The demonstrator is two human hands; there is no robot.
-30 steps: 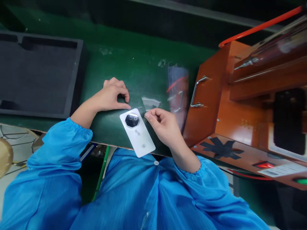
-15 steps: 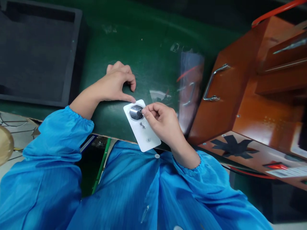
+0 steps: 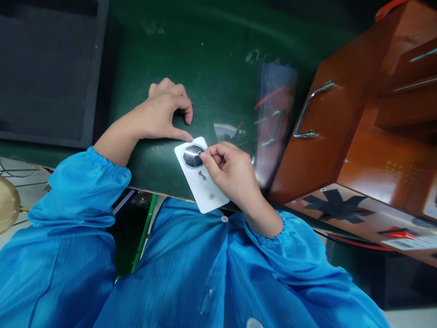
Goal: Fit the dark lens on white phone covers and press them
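Observation:
A white phone back panel [image 3: 205, 196] with a dark eight-sided camera area [image 3: 193, 156] lies aslant at the table's near edge, its lower end jutting past that edge. My left hand [image 3: 167, 109] rests beyond it on the table, fingers curled but apart from the thumb. That thumb's tip touches the panel's top edge. Over the panel's right side, my right hand [image 3: 230, 171] pinches thumb and forefinger together at the right rim of the camera area. Whatever sits between those fingertips is too small or hidden to make out.
A black tray [image 3: 89, 91] stands at the left on the green table [image 3: 205, 68]. Clear plastic film [image 3: 276, 114] lies to the right, beside an orange-brown box [image 3: 336, 114] with a metal handle [image 3: 307, 109]. A gold round stool seat [image 3: 7, 205] shows at the far left.
The view has shifted slightly, so the tray and the box sit a little differently. Both hands and the panel keep nearly the same places; my right fingertips stay at the camera area's rim.

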